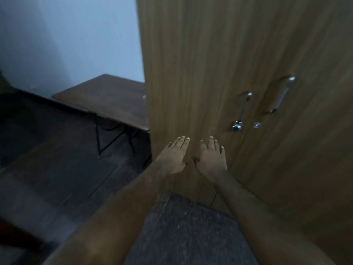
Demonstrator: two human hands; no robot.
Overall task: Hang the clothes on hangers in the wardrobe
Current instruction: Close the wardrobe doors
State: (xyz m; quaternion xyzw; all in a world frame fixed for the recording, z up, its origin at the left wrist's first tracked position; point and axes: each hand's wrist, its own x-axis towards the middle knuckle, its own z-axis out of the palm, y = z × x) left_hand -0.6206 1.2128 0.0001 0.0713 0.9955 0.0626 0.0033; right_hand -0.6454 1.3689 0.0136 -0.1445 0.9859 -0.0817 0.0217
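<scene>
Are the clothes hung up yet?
Not yet. The wardrobe doors are shut, and no clothes or hangers show. The left hand and right hand are open and empty, low at the door. Left to do: pull the handles, open up, then hang the clothes.

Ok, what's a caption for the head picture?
Left hand and right hand spread flat before the closed wardrobe, dark table beside.

Observed wood-grain wardrobe (210, 64) with doors shut, left-door handle (243, 109) and right-door handle (282, 94) flanking the seam. Noted left hand (173, 157) and right hand (211, 161) side by side, fingers straight, low before the left door; contact uncertain. Recorded dark table (107, 98) left of wardrobe, against pale wall (76, 35).
</scene>
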